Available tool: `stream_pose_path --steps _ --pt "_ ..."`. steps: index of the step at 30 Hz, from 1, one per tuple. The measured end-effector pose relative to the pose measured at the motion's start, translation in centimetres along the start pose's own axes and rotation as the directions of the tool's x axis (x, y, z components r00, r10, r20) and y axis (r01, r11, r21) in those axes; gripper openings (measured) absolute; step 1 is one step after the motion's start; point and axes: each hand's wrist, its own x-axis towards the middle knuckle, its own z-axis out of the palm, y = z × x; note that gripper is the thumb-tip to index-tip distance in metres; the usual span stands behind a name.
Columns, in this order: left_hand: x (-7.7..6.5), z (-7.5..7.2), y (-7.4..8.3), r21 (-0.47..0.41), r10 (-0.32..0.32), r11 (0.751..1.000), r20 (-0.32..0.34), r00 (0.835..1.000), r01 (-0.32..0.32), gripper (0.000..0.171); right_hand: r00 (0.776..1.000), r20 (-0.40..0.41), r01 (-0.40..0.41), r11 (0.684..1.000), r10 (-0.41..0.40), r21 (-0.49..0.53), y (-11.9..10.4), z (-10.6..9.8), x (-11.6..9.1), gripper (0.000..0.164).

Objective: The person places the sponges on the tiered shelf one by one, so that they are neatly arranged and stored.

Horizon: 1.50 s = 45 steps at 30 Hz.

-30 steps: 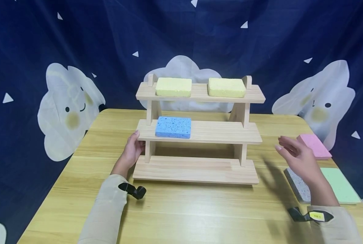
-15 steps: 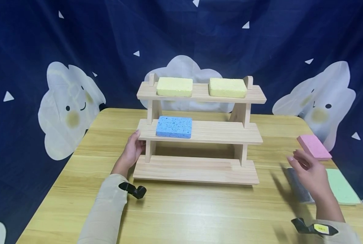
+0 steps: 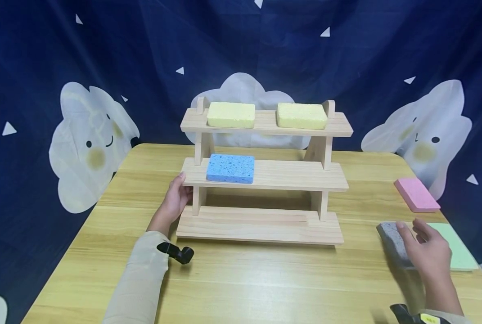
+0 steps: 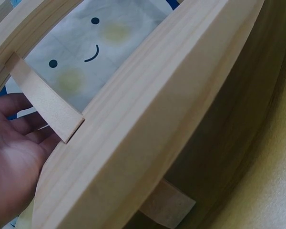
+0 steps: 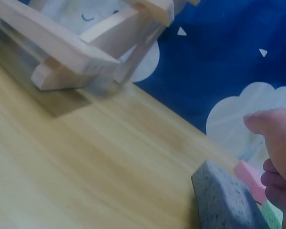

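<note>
A three-tier wooden display shelf [image 3: 285,174] stands on the table. My left hand [image 3: 175,202] grips the left end of its middle tier, thumb at the board's edge; in the left wrist view the fingers [image 4: 26,125] reach behind the upright. Over at the right, my right hand [image 3: 429,249] is close above a grey speckled sponge [image 3: 395,243], thumb and fingers parted with nothing held. That sponge shows large below the hand in the right wrist view. Beside it lies a pale green sponge [image 3: 459,252], partly covered by the hand. A pink sponge [image 3: 417,195] lies farther back.
Two yellow sponges [image 3: 231,115] sit apart on the top tier. A blue speckled sponge [image 3: 230,169] lies at the left of the middle tier. Behind the wooden table [image 3: 241,279] hangs a dark blue curtain [image 3: 151,54] with cloud prints.
My right hand has moved right and toward me, from beside the shelf to over the grey sponge. The left hand and the shelf have stayed in place.
</note>
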Motion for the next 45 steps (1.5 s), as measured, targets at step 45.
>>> stream_pose_path --steps 45 --pt "0.0 0.0 -0.1 -0.018 -0.026 1.0 -0.019 0.999 0.025 0.063 0.999 -0.033 0.035 0.979 -0.043 -0.201 3.3 1.8 -1.1 0.085"
